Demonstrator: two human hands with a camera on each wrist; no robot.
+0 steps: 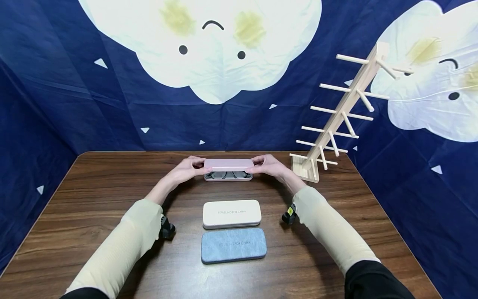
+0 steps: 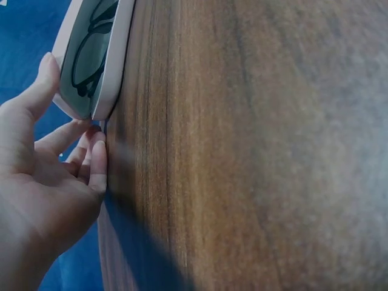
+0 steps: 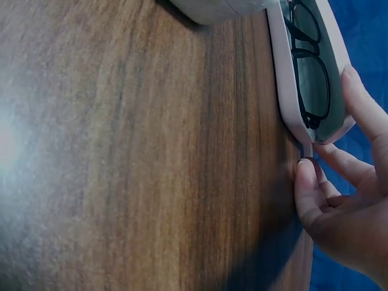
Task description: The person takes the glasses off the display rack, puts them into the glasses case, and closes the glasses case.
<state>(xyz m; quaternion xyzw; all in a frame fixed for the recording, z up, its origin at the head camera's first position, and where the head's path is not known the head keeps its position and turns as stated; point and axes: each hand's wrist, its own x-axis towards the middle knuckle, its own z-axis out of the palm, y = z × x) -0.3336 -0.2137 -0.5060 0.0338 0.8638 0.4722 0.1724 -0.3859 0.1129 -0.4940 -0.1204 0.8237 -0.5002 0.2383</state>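
Together, both hands held a pink rectangular glasses case (image 1: 228, 169) at the far middle of the brown wooden table (image 1: 86, 199). On the left, the left hand (image 1: 185, 168) pinched its lid end; on the right, the right hand (image 1: 269, 165) pinched the other. Dark-framed glasses (image 3: 309, 60) lay inside the half-open case. Nearer lay a cream hard case (image 1: 231, 213) and a blue-grey fabric case (image 1: 233, 245); far right stood a pale wooden peg rack (image 1: 337, 120).

Pink case (image 1: 228, 164), cream case (image 1: 231, 213) (blue case (image 1: 233, 245) nearest).
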